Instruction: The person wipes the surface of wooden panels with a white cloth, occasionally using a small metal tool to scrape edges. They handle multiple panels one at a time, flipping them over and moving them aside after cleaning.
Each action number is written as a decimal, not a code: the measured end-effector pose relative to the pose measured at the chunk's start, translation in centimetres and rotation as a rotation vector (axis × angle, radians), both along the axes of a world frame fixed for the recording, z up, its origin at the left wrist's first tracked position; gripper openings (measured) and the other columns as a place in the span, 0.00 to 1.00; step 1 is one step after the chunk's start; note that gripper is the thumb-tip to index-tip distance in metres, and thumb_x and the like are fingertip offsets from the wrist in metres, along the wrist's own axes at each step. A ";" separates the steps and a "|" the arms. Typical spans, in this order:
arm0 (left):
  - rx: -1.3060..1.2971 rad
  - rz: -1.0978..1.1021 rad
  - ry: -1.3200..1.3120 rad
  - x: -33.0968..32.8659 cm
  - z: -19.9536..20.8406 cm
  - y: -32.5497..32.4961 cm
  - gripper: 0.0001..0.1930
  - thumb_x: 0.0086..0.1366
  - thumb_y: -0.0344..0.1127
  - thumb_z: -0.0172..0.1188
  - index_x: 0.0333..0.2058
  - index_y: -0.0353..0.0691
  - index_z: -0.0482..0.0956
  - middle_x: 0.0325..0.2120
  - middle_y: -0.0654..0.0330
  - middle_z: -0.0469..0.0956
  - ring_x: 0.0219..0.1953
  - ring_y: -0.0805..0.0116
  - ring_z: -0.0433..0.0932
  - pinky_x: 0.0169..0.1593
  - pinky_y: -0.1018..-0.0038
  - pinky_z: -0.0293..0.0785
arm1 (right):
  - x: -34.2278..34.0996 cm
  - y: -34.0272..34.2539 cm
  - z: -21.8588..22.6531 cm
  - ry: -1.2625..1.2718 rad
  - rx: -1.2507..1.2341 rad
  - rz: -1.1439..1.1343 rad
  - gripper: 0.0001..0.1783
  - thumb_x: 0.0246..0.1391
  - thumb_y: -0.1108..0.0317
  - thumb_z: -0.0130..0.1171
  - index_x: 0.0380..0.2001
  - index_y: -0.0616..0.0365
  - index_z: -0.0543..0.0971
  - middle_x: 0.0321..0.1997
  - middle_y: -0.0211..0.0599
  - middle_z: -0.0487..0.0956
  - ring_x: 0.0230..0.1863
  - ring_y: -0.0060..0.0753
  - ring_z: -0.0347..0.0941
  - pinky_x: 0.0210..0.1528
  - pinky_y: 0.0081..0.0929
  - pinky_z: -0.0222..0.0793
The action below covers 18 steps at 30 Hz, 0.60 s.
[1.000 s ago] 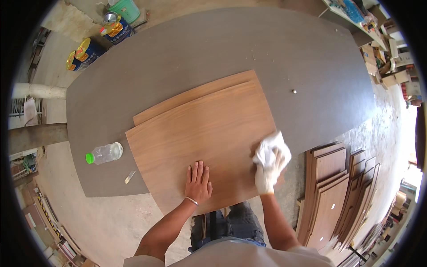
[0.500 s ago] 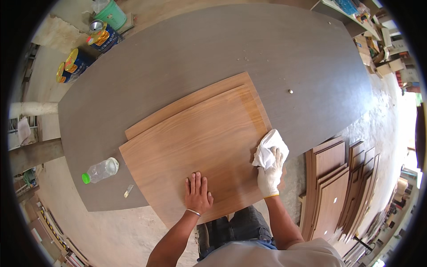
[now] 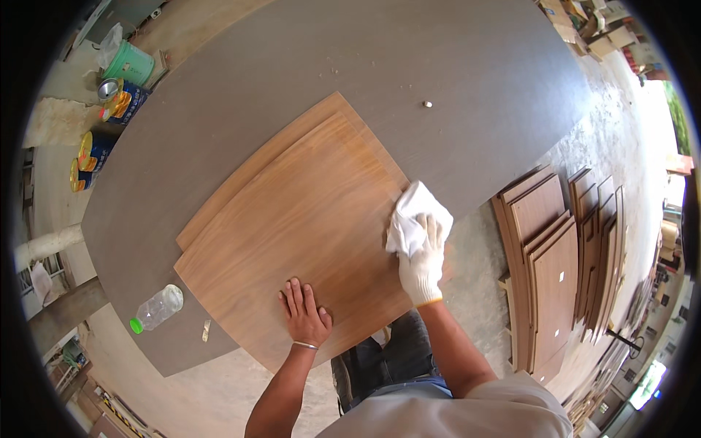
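White cloth (image 3: 410,215) shifting up-left in frame | right gloved hand (image 3: 423,266) pressing it, pinch unclear, at right edge of wood-grain panel (image 3: 285,212) | left hand (image 3: 305,321) resting, fingers slightly spread

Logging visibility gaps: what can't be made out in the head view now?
Head view:
Most of the lower wood panel: covered by the upper wood panel.
Upper wood panel's right edge, partly: hidden by white cloth and gloved right hand.
Gray table, far edge: cut off by the picture's top.
Small pale object on table: too small to identify.
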<state>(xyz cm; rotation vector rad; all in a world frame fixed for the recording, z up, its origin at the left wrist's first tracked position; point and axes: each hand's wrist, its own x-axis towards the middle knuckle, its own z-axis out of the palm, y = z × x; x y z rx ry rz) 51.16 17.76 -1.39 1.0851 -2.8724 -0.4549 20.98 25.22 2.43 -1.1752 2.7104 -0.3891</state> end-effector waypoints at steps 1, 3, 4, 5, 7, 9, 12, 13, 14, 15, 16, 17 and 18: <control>0.005 -0.019 -0.002 -0.3 -0.1 0.0 0.35 0.70 0.42 0.44 0.71 0.27 0.56 0.74 0.32 0.51 0.76 0.29 0.48 0.76 0.34 0.40 | -0.3 -0.3 0.9 -0.092 -0.041 -0.038 0.35 0.52 0.70 0.61 0.66 0.41 0.75 0.62 0.49 0.76 0.68 0.59 0.66 0.74 0.53 0.56; -0.010 -0.033 -0.006 -0.5 0.0 -0.3 0.34 0.71 0.42 0.43 0.71 0.27 0.56 0.74 0.32 0.50 0.76 0.29 0.47 0.76 0.35 0.40 | -1.7 -4.4 0.7 -0.271 -0.139 -0.111 0.34 0.51 0.68 0.62 0.65 0.47 0.74 0.61 0.49 0.76 0.68 0.58 0.66 0.74 0.52 0.55; -0.018 -0.044 0.002 -1.1 0.0 -0.3 0.34 0.71 0.42 0.43 0.71 0.27 0.56 0.74 0.32 0.50 0.76 0.29 0.47 0.76 0.35 0.40 | -3.0 -7.3 -0.7 -0.241 -0.323 -0.158 0.32 0.50 0.68 0.62 0.62 0.52 0.75 0.61 0.50 0.76 0.68 0.58 0.66 0.75 0.52 0.55; -0.013 -0.075 0.010 -1.5 0.0 -0.5 0.34 0.71 0.42 0.43 0.71 0.27 0.56 0.74 0.32 0.50 0.76 0.29 0.47 0.76 0.35 0.40 | -3.8 -10.0 -2.4 -0.196 -0.497 -0.222 0.31 0.50 0.69 0.62 0.60 0.57 0.76 0.62 0.50 0.76 0.69 0.58 0.66 0.75 0.52 0.55; -0.045 -0.086 0.016 -1.8 -0.2 -0.4 0.34 0.72 0.42 0.42 0.71 0.27 0.55 0.75 0.32 0.49 0.76 0.29 0.47 0.76 0.36 0.39 | -4.1 -14.5 -4.6 0.155 -0.473 -0.069 0.24 0.50 0.72 0.62 0.53 0.60 0.80 0.61 0.50 0.75 0.67 0.56 0.67 0.70 0.50 0.63; -0.071 -0.069 0.007 -0.8 -0.2 -0.3 0.34 0.72 0.42 0.42 0.71 0.27 0.54 0.75 0.32 0.49 0.76 0.29 0.47 0.76 0.36 0.39 | -3.6 -9.9 -3.9 0.018 -0.435 -0.006 0.24 0.48 0.72 0.62 0.53 0.60 0.79 0.61 0.50 0.76 0.67 0.57 0.67 0.70 0.50 0.63; -0.073 -0.078 0.008 -1.2 0.0 -0.2 0.35 0.71 0.42 0.42 0.72 0.28 0.53 0.75 0.33 0.49 0.77 0.30 0.47 0.76 0.36 0.39 | -0.7 4.0 -2.6 -0.037 -0.245 -0.096 0.27 0.47 0.75 0.60 0.55 0.60 0.80 0.63 0.52 0.76 0.70 0.60 0.66 0.76 0.51 0.57; -0.074 -0.076 0.010 -1.2 0.0 -0.2 0.35 0.71 0.42 0.42 0.72 0.29 0.53 0.75 0.33 0.49 0.77 0.30 0.47 0.76 0.36 0.39 | -0.2 8.2 -1.3 -0.300 -0.177 -0.250 0.27 0.47 0.74 0.61 0.54 0.59 0.80 0.61 0.52 0.77 0.68 0.61 0.68 0.74 0.54 0.59; -0.075 -0.072 0.008 -1.0 0.0 -0.3 0.35 0.71 0.42 0.42 0.72 0.29 0.53 0.75 0.34 0.49 0.77 0.30 0.47 0.76 0.36 0.39 | 1.1 11.4 -0.3 -0.359 -0.250 -0.363 0.29 0.48 0.73 0.62 0.57 0.55 0.79 0.58 0.51 0.78 0.65 0.62 0.69 0.71 0.58 0.60; -0.076 -0.064 0.005 -0.8 0.0 -0.3 0.35 0.71 0.42 0.42 0.72 0.29 0.53 0.75 0.34 0.49 0.77 0.30 0.47 0.76 0.36 0.39 | 1.7 12.7 -0.9 -0.265 -0.168 -0.291 0.31 0.47 0.73 0.64 0.59 0.53 0.78 0.61 0.51 0.76 0.67 0.62 0.67 0.73 0.59 0.57; -0.074 -0.068 0.007 -0.8 -0.1 -0.2 0.35 0.71 0.42 0.42 0.72 0.30 0.53 0.75 0.34 0.49 0.77 0.31 0.47 0.76 0.36 0.39 | 1.9 13.2 -0.1 -0.159 -0.088 -0.239 0.34 0.46 0.72 0.65 0.61 0.51 0.77 0.63 0.51 0.74 0.69 0.63 0.64 0.74 0.60 0.54; -0.074 -0.071 0.007 -0.8 -0.1 -0.2 0.35 0.71 0.42 0.43 0.72 0.30 0.53 0.75 0.34 0.49 0.77 0.31 0.47 0.76 0.36 0.39 | 1.7 13.0 0.2 -0.182 -0.066 -0.240 0.35 0.46 0.71 0.66 0.62 0.49 0.76 0.66 0.50 0.72 0.71 0.63 0.61 0.76 0.60 0.51; -0.074 -0.071 0.006 -0.8 -0.1 -0.1 0.35 0.71 0.42 0.43 0.72 0.30 0.53 0.75 0.34 0.49 0.77 0.31 0.47 0.76 0.36 0.39 | 1.3 12.1 -0.1 -0.171 -0.104 -0.251 0.36 0.45 0.71 0.67 0.63 0.49 0.76 0.68 0.49 0.71 0.72 0.63 0.59 0.77 0.61 0.49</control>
